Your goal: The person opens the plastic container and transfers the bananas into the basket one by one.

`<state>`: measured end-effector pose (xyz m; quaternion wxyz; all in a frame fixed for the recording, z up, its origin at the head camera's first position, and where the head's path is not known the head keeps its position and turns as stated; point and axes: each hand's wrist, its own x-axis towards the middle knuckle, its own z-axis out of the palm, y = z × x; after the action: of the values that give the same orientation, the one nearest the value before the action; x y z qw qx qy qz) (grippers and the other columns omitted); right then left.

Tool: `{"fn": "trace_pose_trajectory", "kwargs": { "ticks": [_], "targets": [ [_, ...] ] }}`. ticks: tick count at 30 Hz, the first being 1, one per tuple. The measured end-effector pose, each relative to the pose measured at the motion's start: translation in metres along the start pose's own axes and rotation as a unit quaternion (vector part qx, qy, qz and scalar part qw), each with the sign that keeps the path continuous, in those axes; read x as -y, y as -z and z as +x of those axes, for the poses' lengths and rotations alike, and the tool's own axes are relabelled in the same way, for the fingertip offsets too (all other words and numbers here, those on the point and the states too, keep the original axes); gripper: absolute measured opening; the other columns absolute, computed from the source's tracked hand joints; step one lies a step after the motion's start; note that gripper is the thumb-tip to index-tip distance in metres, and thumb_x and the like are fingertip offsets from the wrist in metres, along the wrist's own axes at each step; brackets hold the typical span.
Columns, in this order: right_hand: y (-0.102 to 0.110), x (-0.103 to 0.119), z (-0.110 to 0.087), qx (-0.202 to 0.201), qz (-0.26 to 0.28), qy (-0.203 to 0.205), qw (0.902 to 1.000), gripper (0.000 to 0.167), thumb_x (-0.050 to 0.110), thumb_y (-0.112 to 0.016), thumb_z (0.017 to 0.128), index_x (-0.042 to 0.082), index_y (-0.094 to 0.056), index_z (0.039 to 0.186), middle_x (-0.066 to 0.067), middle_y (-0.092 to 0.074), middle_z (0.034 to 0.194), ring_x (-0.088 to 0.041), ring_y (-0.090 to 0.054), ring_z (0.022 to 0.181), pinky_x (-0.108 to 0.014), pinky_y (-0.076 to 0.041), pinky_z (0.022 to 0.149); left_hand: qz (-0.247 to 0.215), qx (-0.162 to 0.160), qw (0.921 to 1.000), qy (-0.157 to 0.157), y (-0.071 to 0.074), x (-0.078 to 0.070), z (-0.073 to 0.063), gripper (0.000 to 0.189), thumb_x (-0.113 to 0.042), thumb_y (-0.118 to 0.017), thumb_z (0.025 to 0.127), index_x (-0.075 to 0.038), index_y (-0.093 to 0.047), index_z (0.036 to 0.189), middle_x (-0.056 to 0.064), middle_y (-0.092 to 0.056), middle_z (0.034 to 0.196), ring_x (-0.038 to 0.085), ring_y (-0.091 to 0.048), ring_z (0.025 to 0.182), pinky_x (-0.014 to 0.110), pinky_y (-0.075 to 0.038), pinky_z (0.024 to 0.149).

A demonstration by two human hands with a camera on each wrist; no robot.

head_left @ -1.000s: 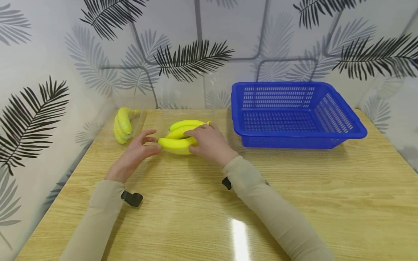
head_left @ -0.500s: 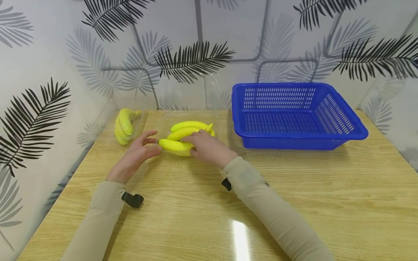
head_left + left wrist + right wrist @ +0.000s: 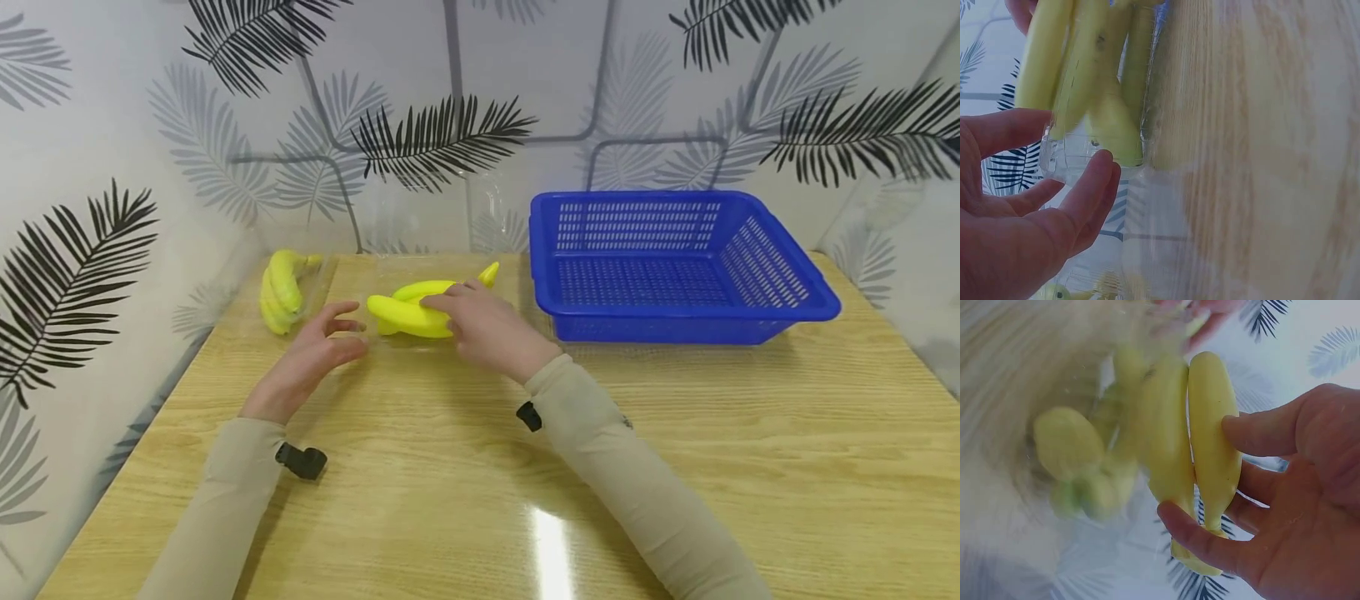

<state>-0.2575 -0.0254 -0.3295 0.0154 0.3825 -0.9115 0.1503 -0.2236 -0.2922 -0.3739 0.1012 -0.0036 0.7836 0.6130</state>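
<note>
My right hand (image 3: 491, 333) grips a bunch of yellow bananas (image 3: 412, 317) over a clear plastic box (image 3: 397, 263). In the right wrist view the thumb lies on one banana (image 3: 1213, 425), while a finger curls under the stem end. Behind the gripped bunch, another banana (image 3: 431, 288) shows in the box. My left hand (image 3: 311, 354) holds the left end of that box; in the left wrist view its thumb and fingers curl about the clear corner (image 3: 1063, 156). The box's see-through lid stands raised behind, against the wall.
To the left stands another clear box holding more bananas (image 3: 281, 287). A blue plastic basket (image 3: 682, 312) sits at the right, nothing in it. Both rest on a wooden table (image 3: 420, 483), with a leaf-patterned wall (image 3: 525, 75) close behind.
My right hand has taken hold of the front banana bunch and raised it slightly, away from me; the bunch now tilts with its stem end up. The left hand stays at the box.
</note>
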Motion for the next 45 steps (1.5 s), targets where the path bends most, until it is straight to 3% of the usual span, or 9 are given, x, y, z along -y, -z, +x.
{"fn": "trace_pose_trajectory", "kwargs": {
  "ticks": [10, 16, 21, 26, 30, 35, 39, 45],
  "targets": [
    [0.045, -0.041, -0.033, -0.115, 0.029, -0.001, 0.9930, 0.048, -0.006, -0.053, 0.094, 0.010, -0.056, 0.139, -0.011, -0.059, 0.129, -0.028, -0.048, 0.119, -0.041, -0.037, 0.105, 0.003, 0.001, 1.0000, -0.004, 0.003, 0.001, -0.002, 0.071, -0.009, -0.058, 0.096, -0.010, -0.020, 0.155, 0.023, -0.032, 0.147, 0.036, -0.044, 0.127, 0.046, -0.033, 0.109],
    [0.070, -0.080, -0.063, -0.137, 0.055, -0.059, 0.9873, 0.047, -0.009, -0.053, 0.093, 0.007, -0.056, 0.137, -0.014, -0.059, 0.130, -0.033, -0.047, 0.122, -0.046, -0.035, 0.106, 0.011, 0.003, 0.9999, -0.004, 0.004, -0.002, -0.006, 0.071, -0.010, -0.058, 0.097, -0.010, -0.019, 0.156, 0.023, -0.031, 0.147, 0.036, -0.044, 0.127, 0.047, -0.033, 0.109],
    [0.087, -0.116, -0.088, -0.108, 0.070, -0.107, 0.9858, 0.046, -0.010, -0.052, 0.094, 0.004, -0.056, 0.137, -0.018, -0.057, 0.133, -0.036, -0.047, 0.124, -0.053, -0.037, 0.104, 0.020, 0.005, 0.9998, -0.001, 0.005, -0.001, -0.007, 0.072, -0.012, -0.060, 0.096, -0.012, -0.020, 0.156, 0.022, -0.032, 0.148, 0.034, -0.044, 0.127, 0.047, -0.033, 0.109],
    [0.093, -0.145, -0.106, -0.052, 0.071, -0.153, 0.9844, 0.045, -0.006, -0.052, 0.095, 0.003, -0.054, 0.139, -0.021, -0.057, 0.132, -0.034, -0.052, 0.107, -0.049, -0.043, 0.089, 0.023, 0.007, 0.9997, -0.002, 0.006, 0.000, -0.006, 0.073, -0.015, -0.061, 0.096, -0.012, -0.020, 0.156, 0.021, -0.033, 0.148, 0.035, -0.044, 0.128, 0.048, -0.032, 0.109],
    [0.091, -0.163, -0.116, -0.016, 0.073, -0.177, 0.9813, 0.043, -0.001, -0.053, 0.096, 0.005, -0.055, 0.138, -0.021, -0.058, 0.129, -0.034, -0.050, 0.101, -0.049, -0.042, 0.086, 0.021, 0.010, 0.9997, -0.005, 0.003, 0.001, -0.006, 0.072, -0.014, -0.061, 0.096, -0.012, -0.020, 0.156, 0.022, -0.033, 0.148, 0.035, -0.044, 0.128, 0.048, -0.032, 0.108],
    [0.088, -0.176, -0.121, 0.021, 0.106, -0.190, 0.9758, 0.041, 0.002, -0.051, 0.097, 0.005, -0.056, 0.137, -0.021, -0.058, 0.128, -0.034, -0.049, 0.106, -0.052, -0.040, 0.091, 0.025, 0.012, 0.9996, -0.002, 0.000, 0.001, -0.006, 0.072, -0.014, -0.060, 0.096, -0.012, -0.021, 0.156, 0.021, -0.033, 0.148, 0.034, -0.044, 0.127, 0.048, -0.031, 0.109],
    [0.085, -0.181, -0.121, 0.049, 0.113, -0.194, 0.9732, 0.041, 0.003, -0.050, 0.097, 0.005, -0.057, 0.137, -0.018, -0.058, 0.127, -0.033, -0.048, 0.103, -0.050, -0.039, 0.088, 0.027, 0.014, 0.9995, -0.001, -0.003, 0.000, -0.006, 0.072, -0.014, -0.060, 0.097, -0.012, -0.020, 0.156, 0.021, -0.033, 0.148, 0.035, -0.044, 0.127, 0.049, -0.031, 0.109],
    [0.085, -0.185, -0.123, 0.049, 0.117, -0.206, 0.9704, 0.041, 0.005, -0.051, 0.097, 0.005, -0.056, 0.138, -0.021, -0.056, 0.133, -0.034, -0.048, 0.106, -0.052, -0.039, 0.089, 0.028, 0.017, 0.9995, -0.001, -0.006, -0.002, -0.004, 0.071, -0.015, -0.060, 0.097, -0.013, -0.020, 0.156, 0.021, -0.033, 0.148, 0.035, -0.044, 0.127, 0.049, -0.031, 0.109]
  ]
}}
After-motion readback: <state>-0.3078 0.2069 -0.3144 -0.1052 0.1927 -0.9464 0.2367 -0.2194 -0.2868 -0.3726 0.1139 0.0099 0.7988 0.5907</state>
